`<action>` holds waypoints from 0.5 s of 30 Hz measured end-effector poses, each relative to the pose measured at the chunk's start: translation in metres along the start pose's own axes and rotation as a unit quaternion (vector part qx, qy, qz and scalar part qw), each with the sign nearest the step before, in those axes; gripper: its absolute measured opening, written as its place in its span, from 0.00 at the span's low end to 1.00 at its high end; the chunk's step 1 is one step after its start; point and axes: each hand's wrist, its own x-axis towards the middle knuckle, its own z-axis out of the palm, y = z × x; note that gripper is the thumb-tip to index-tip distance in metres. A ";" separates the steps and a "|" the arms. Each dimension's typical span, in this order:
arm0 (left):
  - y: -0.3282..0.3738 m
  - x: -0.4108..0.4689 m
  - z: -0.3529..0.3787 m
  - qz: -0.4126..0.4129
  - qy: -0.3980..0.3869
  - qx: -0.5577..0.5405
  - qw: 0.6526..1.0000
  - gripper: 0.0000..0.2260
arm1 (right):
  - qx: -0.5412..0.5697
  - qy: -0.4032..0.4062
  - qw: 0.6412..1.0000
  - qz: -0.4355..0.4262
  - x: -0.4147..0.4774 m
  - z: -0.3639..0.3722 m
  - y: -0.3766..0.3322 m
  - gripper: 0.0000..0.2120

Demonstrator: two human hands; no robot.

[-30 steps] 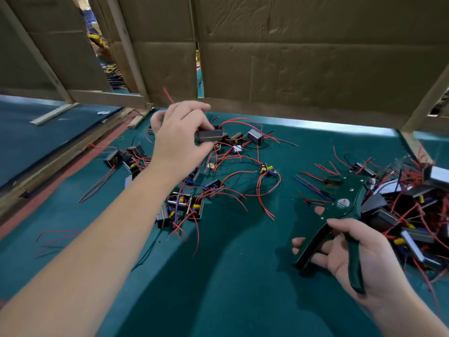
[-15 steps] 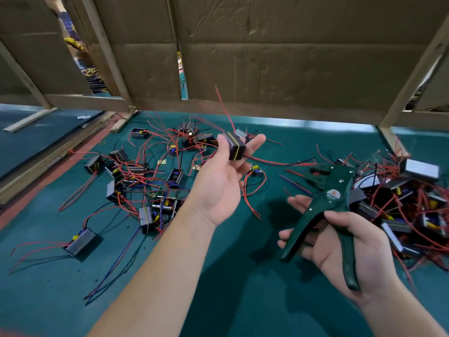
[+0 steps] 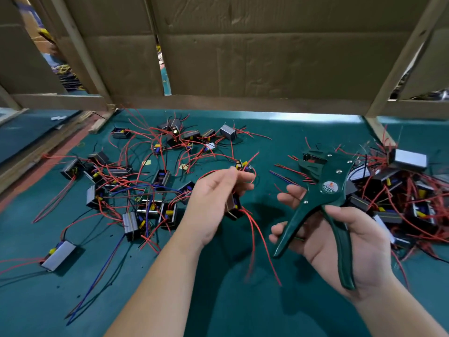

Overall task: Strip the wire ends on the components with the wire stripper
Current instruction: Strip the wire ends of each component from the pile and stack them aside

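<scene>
Left hand is wrapped round one small black box-shaped component, held up over the teal felt table mat, just left of the tool. Its thin red leads hang loose below my palm. Another loops up by my fingertips, which are blurred, so I can't say if that end is pinched. Right hand grips the dark green pistol-handled wire stripper: handles spread, mouth up and towards the component, no lead in it that I can see.

Risks, my read:
- Leads are limp. Fed in unsupported, one goes in crooked, so I strip too long or nick strands.
- Dangling ends could snag the scattered heap of like components on the left, or the tangled pile just beside the stripper, and drag one along.
- Squeezing before the end is seated cuts nothing, or cuts the lead short.

Component: black casing, pale band down one edge, yellow part at the open side, red insulation looks intact.
</scene>
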 end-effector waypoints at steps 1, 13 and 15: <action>-0.001 -0.002 0.002 0.033 -0.003 0.049 0.998 0.09 | -0.002 0.000 1.000 -0.002 0.000 0.000 -0.001 0.39; 0.021 -0.009 -0.010 0.051 0.029 -0.016 0.998 0.03 | -0.025 0.015 0.999 -0.013 -0.001 -0.001 -0.004 0.41; 0.024 -0.010 -0.013 0.045 0.022 -0.036 0.998 0.04 | -0.026 0.011 1.000 -0.001 -0.002 -0.001 -0.004 0.40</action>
